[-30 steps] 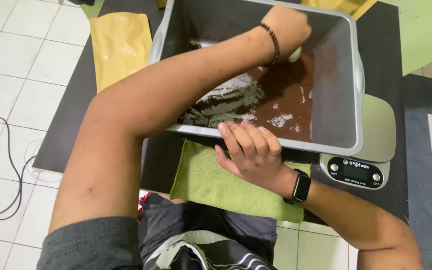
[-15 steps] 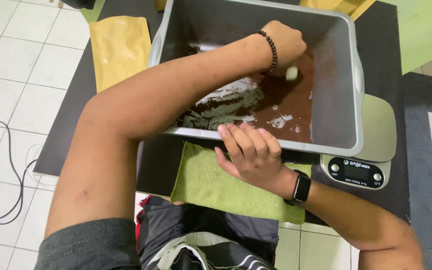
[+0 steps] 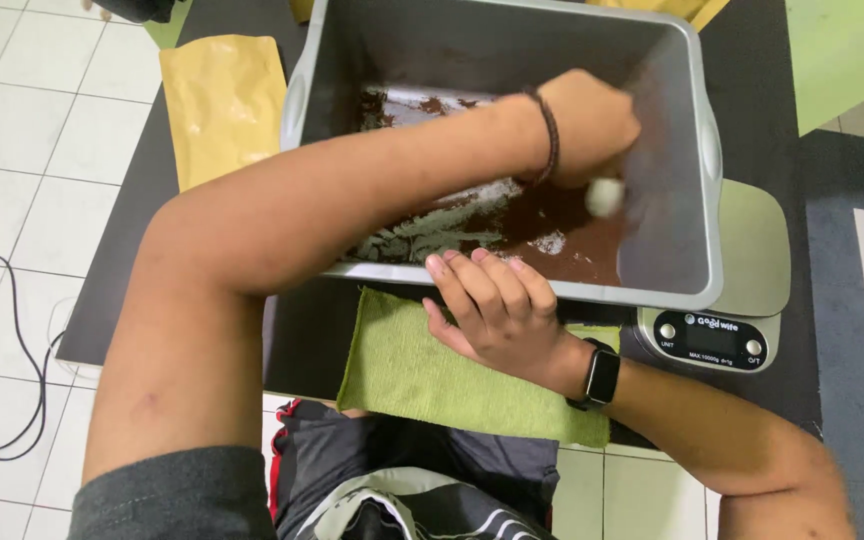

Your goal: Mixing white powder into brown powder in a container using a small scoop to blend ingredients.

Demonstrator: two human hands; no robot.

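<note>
- The left hand (image 3: 587, 125) reaches across the body into a large grey plastic tub (image 3: 697, 200) and is curled into a fist around a small pale tool (image 3: 604, 197), whose rounded end shows just below the fingers; the tool is blurred, so its kind cannot be told.
- A dark beaded bracelet (image 3: 550, 135) circles the left wrist.
- The floor of the tub carries brown powder (image 3: 562, 225), thickest toward the near right part, with pale scraped streaks (image 3: 432, 232) to its left where the grey bottom shows through.
- The right hand (image 3: 492, 310) holds nothing loose; its fingers are close together and hooked over the tub's near rim, pressing against it.
- A black smartwatch (image 3: 602, 377) sits on the right wrist.
- The tub stands on a kitchen scale (image 3: 742, 300), whose pale platform sticks out at the tub's right side and whose dark display panel (image 3: 709, 340) faces the person just below the tub's near right corner.
- A green cloth (image 3: 422, 375) lies flat under the right hand, just in front of the tub.
- All of this rests on a dark mat (image 3: 212, 290) spread over a white tiled floor (image 3: 22, 150).
- A yellow pouch (image 3: 220, 105) lies flat on the mat, left of the tub and apart from it.
- A thin black cable (image 3: 17, 340) loops across the tiles at the far left.
- A green panel (image 3: 847, 55) fills the upper right corner.
</note>
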